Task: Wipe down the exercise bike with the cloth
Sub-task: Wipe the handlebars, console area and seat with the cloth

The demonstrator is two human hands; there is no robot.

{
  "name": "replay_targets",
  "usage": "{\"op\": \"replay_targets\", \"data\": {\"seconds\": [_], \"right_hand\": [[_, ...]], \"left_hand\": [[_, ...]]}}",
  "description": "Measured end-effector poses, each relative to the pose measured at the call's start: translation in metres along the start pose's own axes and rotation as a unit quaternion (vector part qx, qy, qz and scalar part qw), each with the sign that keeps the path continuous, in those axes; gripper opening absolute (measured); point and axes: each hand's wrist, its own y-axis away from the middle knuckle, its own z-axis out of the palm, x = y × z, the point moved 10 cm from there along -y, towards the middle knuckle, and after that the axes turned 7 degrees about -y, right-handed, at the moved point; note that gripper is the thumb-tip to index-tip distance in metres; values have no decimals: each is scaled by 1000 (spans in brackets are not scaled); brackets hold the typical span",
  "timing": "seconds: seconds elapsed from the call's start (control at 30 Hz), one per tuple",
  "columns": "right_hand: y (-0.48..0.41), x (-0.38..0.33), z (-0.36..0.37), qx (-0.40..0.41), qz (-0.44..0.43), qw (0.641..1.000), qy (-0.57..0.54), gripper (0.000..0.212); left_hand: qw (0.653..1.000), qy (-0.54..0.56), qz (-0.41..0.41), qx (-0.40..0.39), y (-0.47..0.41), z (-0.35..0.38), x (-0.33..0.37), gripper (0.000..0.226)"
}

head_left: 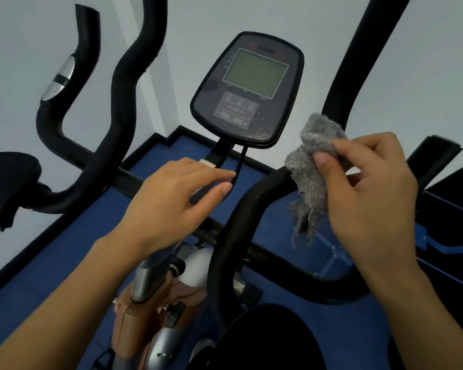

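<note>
The black exercise bike point(142, 279) stands on a blue floor mat point(64, 249), close to a corner of pale walls point(198, 17). Its dark oval console with a grey screen point(247, 89) rises in the middle, with water droplets along its lower edge. Curved foam-covered handlebars flank the console: the left bar point(123, 84) sits well apart from it, and the right bar point(241, 209) sweeps in just below it. Open gaps lie between console and bars on both sides.

The left hand point(171, 198) reaches forward under the console, palm down and fingers nearly straight. Its forefinger and thumb tips meet the thin black cable point(239, 164), though whether they pinch it cannot be told. The right hand point(369, 188) is raised beside the console's lower right edge. Its thumb and curled fingers pinch the crumpled grey fluffy cloth point(313, 166), which hangs against the right bar.
</note>
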Motion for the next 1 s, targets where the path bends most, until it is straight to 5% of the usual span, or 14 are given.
{"op": "replay_targets", "data": {"seconds": [0.5,0.87,1.0], "right_hand": [[23,-13,30,-43,-59,997,-4,20],[19,3,14,-11,21,997,-73,21],[28,-13,30,-42,-18,997,-65,20]], "left_hand": [[999,-6,21,48,16,-9,-2,34],[997,-2,30,76,21,-13,1,40],[994,-1,29,106,37,-15,-6,41]]}}
